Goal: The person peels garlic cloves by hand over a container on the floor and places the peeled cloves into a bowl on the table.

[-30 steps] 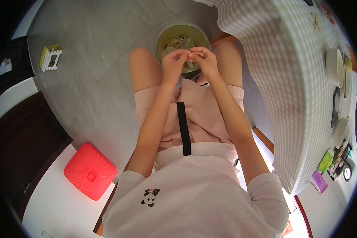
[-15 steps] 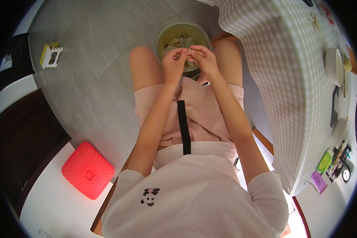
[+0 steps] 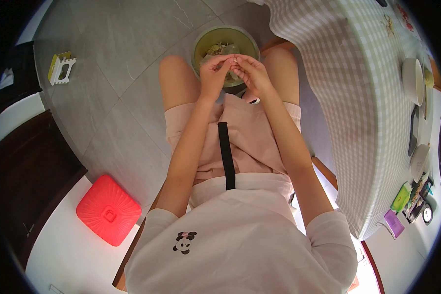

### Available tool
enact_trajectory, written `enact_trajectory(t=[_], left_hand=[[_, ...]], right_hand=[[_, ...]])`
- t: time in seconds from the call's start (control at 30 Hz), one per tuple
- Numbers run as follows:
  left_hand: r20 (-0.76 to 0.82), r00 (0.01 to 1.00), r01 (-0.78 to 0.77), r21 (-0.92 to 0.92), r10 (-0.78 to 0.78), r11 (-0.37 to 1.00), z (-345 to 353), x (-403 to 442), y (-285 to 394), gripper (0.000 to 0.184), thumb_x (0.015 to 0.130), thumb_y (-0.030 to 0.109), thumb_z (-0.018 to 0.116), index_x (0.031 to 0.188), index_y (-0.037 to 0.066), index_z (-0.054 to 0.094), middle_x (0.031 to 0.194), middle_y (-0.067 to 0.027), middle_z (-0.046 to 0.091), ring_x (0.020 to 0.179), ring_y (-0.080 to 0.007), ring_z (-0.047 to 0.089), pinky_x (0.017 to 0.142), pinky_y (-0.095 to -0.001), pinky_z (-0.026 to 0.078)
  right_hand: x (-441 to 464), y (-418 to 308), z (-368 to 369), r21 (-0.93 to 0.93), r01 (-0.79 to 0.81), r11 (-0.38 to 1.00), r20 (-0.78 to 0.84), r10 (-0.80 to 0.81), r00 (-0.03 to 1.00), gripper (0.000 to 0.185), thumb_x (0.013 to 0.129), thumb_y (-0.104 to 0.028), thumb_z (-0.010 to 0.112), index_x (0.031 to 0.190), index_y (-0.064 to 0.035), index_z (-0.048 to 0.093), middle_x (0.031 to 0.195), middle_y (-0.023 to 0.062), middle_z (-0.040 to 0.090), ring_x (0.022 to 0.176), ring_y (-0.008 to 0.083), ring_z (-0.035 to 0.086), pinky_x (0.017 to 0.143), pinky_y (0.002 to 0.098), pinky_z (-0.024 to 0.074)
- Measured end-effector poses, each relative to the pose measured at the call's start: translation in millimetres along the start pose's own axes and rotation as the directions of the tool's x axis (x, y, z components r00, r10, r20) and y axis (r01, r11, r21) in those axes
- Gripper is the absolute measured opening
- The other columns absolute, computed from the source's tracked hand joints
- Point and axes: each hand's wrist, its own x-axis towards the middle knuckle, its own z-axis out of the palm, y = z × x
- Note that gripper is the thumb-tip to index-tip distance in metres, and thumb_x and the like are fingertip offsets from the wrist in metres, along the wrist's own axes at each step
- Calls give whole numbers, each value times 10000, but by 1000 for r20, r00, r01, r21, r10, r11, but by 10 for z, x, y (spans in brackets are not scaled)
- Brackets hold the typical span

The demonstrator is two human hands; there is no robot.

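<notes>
My left hand (image 3: 214, 72) and my right hand (image 3: 254, 75) meet fingertip to fingertip over a round bin (image 3: 250, 41). A small pale piece (image 3: 235, 60) sits between their pinched fingers, too small to name. Both hands are closed around it, the thumbs and forefingers touching. Below them, the bin holds yellowish-white scraps (image 3: 217, 49) and some translucent plastic (image 3: 232, 49). My hands hide the bin's near part.
To the right hangs a checked tablecloth (image 3: 323, 59) over a table. On that table stand a white bowl (image 3: 412, 82), a dark phone-like slab (image 3: 413, 131) and a second bowl (image 3: 419, 161). A red square stool (image 3: 110, 210) and a white-yellow stand (image 3: 62, 68) are at left.
Both hands have risen slightly, away from my body. The right hand's lower fingers have spread a little, while the fingertips stay together.
</notes>
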Motion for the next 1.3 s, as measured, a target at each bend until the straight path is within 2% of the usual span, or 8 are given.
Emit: enact_trajectory(t=[0.17,0.37,0.43,1.03,1.17,1.3], left_hand=[[-36,999,-35,54,37,998,-28,4,-16,122,746,14,557,853,-23,602,816,-58,583,730,-95,539,645,-198,436],[-53,998,-27,67,31,997,-17,-22,22,126,741,0,554,857,-27,593,785,-65,590,705,-96,553,632,-195,449],[-62,996,-55,122,62,991,-16,-31,31,116,740,8,560,846,-28,587,782,-67,590,711,-98,557,636,-197,451],[-27,997,-73,81,76,994,3,-52,-20,92,749,9,566,838,-10,577,811,-61,590,728,-91,543,669,-197,433],[-22,996,-86,85,88,993,8,-53,-34,100,735,6,564,830,-20,577,789,-60,587,701,-94,547,636,-200,443],[-42,997,-64,83,68,994,4,-56,-12,92,752,14,566,840,-13,576,807,-62,590,727,-94,544,671,-199,433]], right_hand=[[-30,-50,8,30,-55,998,15,55,998,231,791,-68,515,981,64,510,909,119,567,803,160,554,737,239,456],[-36,-17,20,-66,30,997,35,-27,999,231,772,-27,520,980,73,520,907,118,571,786,157,565,717,226,462],[-38,-8,26,-98,60,993,38,-56,998,218,770,-17,516,970,69,528,895,117,572,777,151,563,708,219,460],[-20,34,2,-128,101,987,26,-99,995,160,777,-34,518,918,37,547,831,78,581,705,111,541,635,200,436],[-8,38,-15,-122,98,988,34,-95,995,147,779,-34,514,906,31,546,822,75,580,702,109,537,631,198,433],[-28,11,38,-132,82,988,25,-79,997,183,776,-51,531,937,32,548,834,72,580,722,109,538,653,204,434]])
